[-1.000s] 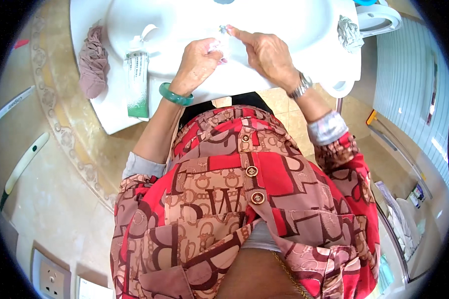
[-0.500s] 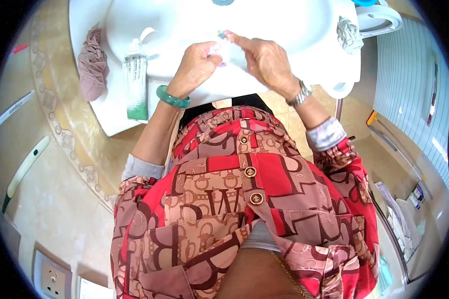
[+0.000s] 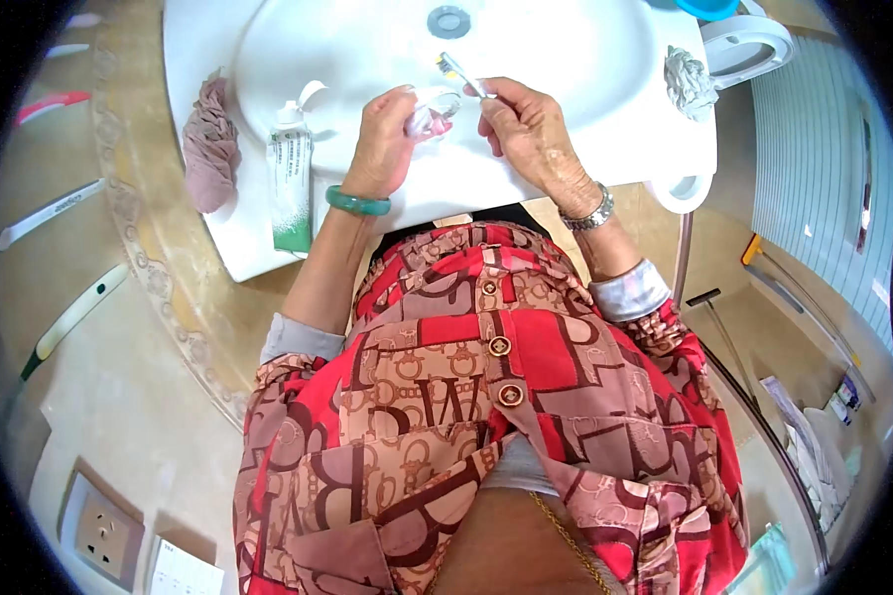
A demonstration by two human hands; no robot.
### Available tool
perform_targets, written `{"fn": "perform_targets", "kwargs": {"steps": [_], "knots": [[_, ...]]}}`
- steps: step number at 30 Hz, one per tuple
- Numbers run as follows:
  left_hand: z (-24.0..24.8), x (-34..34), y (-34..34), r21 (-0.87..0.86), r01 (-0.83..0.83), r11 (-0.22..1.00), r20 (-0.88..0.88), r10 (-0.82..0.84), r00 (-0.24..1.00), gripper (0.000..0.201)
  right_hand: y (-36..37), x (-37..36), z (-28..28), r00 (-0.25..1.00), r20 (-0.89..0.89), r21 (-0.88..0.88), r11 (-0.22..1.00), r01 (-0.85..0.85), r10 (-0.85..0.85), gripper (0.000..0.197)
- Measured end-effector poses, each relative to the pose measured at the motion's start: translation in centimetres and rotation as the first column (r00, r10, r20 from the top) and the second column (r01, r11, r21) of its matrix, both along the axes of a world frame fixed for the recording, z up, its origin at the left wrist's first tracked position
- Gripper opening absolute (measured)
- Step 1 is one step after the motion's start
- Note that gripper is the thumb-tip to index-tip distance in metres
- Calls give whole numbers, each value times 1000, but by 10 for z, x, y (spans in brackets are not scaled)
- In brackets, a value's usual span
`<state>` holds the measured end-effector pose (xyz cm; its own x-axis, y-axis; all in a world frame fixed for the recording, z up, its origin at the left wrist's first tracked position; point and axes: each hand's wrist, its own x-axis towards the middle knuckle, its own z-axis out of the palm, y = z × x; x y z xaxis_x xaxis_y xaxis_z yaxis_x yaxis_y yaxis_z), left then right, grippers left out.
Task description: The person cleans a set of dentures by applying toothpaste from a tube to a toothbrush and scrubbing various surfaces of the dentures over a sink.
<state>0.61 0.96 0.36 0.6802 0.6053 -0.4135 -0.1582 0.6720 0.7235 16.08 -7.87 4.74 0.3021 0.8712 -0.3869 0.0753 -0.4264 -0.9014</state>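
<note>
Over the front of the white washbasin (image 3: 605, 139), my left hand (image 3: 382, 144) is closed round a small clear cup (image 3: 429, 117) with pink on it. My right hand (image 3: 531, 134) pinches a toothbrush (image 3: 463, 75) by its handle. The brush head points up and left over the bowl, just beyond the cup and apart from it. Part of the handle is hidden in my right fingers. To the left of my left hand, a white and green toothpaste tube (image 3: 291, 183) lies on the basin's rim, its flip cap raised.
A crumpled dusty-pink cloth (image 3: 210, 154) lies on the rim at far left, a crumpled pale cloth (image 3: 690, 84) at the right. The drain (image 3: 448, 22) is at the back. A blue basin edge (image 3: 706, 8) shows at top right. A wall socket (image 3: 104, 540) is at lower left.
My right hand has drawn back from the brush head, so more of the toothbrush shows. The cup in my left hand is seen more plainly. The whole view has shifted slightly.
</note>
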Motion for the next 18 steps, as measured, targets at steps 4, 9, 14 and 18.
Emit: {"fn": "perform_targets", "kwargs": {"steps": [4, 9, 14, 18], "knots": [[19, 10, 7, 17, 10, 1000, 214, -14, 977, 26, -3, 3, 26, 999, -21, 97, 994, 43, -41, 23], [39, 10, 9, 221, 129, 967, 175, -169, 970, 28, -28, 3, 58, 989, -77, 193, 971, 139, -126, 22], [60, 28, 1, 313, 119, 942, 138, -169, 976, 32, -21, -4, 70, 997, -55, 253, 965, 62, -49, 17], [58, 32, 1, 256, 33, 966, 236, -96, 967, 23, -21, -1, 73, 960, -280, 148, 988, 43, 0, 15]]}}
